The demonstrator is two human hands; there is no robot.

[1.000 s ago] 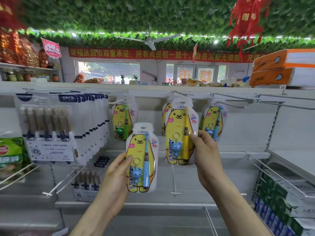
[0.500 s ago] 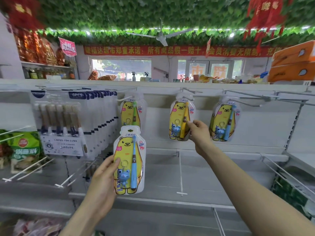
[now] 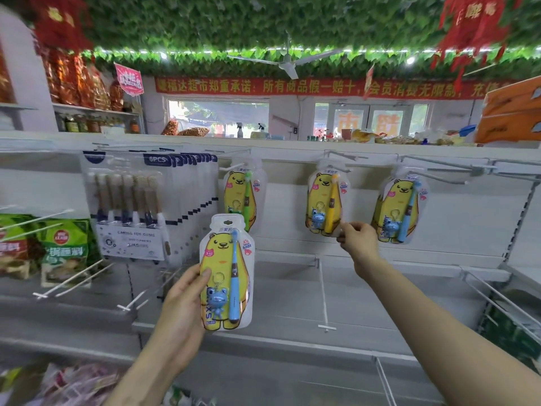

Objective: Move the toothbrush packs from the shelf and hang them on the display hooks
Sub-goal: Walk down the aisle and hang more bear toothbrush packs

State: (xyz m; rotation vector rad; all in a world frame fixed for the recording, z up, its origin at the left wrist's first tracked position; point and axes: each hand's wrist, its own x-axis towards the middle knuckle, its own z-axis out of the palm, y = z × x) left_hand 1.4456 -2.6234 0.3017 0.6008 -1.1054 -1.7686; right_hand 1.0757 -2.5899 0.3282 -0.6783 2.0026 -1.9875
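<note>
a yellow bear-shaped plastic toothbrush pack with a blue brush and a blue frog keyring (image 3: 227, 276) is gripped in the left hand (image 3: 187, 300). the thumb is laid over the front of its left edge and the fingers are tucked behind, so it's held upright out in front of the pale grey metal shelf (image 3: 281, 306). its top just overlaps the bottom of a matching bear pack with a green brush (image 3: 241, 194), which is hung on a white wire display hook (image 3: 231, 168) further back. the right hand (image 3: 358, 240) is stretched out to the next hook along, where a second bear pack with a yellow brush (image 3: 323, 200) is hung. the lower right corner of that one is pinched between the curled fingers and thumb. a third bear pack with a blue brush (image 3: 399, 203) is hung one hook further right, close to the right hand but not touched by it. off to the left a thick row of clear six-piece toothbrush packs with dark blue tabs (image 3: 131, 206) is hung, and past those some green foil food bags (image 3: 66, 250) can be seen on long pegs.
</note>
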